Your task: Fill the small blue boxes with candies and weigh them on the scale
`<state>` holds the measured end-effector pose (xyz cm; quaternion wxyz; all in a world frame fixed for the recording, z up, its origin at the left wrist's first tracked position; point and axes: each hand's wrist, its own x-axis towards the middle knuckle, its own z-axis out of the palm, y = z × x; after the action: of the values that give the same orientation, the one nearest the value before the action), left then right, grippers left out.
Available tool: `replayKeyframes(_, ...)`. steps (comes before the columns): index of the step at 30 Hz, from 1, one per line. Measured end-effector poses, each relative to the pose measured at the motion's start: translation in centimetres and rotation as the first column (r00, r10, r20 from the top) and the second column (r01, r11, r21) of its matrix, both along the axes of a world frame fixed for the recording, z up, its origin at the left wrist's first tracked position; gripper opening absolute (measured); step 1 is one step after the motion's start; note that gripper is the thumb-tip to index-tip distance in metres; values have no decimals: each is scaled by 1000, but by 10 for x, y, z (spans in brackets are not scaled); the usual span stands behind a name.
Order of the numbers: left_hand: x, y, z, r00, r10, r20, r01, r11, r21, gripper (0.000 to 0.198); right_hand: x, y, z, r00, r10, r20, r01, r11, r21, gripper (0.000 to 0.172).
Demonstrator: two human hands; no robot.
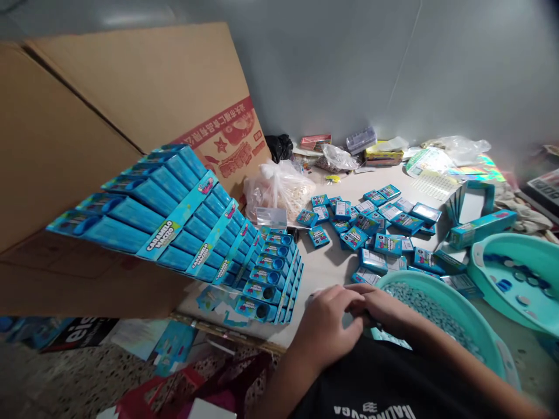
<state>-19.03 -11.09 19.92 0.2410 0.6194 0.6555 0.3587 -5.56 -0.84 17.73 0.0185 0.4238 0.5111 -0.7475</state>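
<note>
My left hand and my right hand meet low in the picture, close in front of my black shirt. Both have curled fingers, and their fingertips come together. Whatever lies between them is hidden. Under my right forearm stands a turquoise basin holding many small pale-blue pieces. Beyond the hands, small blue printed boxes lie in a loose pile on the white table. To the left, long blue cartons with "Caramelo Masco" bands are stacked, beside more cartons with round openings.
A large cardboard box stands at left behind the stack. Another turquoise basin with blue and pale round pieces is at right. Open blue display cartons stand near it. A filled plastic bag and other packets line the grey wall.
</note>
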Motion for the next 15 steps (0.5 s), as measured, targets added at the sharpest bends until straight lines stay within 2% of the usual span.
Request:
replayKeyframes(2, 4, 2, -7, 993, 0, 122, 10, 997, -80, 31, -11, -1, 5, 1000, 26, -4, -26, 1000, 17, 23)
replayKeyframes(4, -3, 3, -13, 974, 83, 210, -56, 990, -132, 29, -19, -2, 5, 999, 38, 5, -38, 999, 11, 23)
replayKeyframes(6, -12, 3, -20, 958, 111, 264, -68, 984, -165, 24, -24, -3, 2, 1000, 26, 12, -26, 1000, -17, 27)
replayKeyframes(10, -20, -1, -32, 957, 206, 204, -161, 963, -218, 33, -28, -4, -7, 998, -32, 54, 36, 996, -82, 40)
replayKeyframes(13, -18, -4, -37, 942, 236, 239, -182, 957, -226, 38, -31, -4, -8, 996, 40, 83, -38, 999, -28, 39)
replayKeyframes(15, -18, -6, -34, 935, 250, 253, -210, 962, -173, 29, -35, -4, -4, 993, 80, 84, -81, 997, 4, 39)
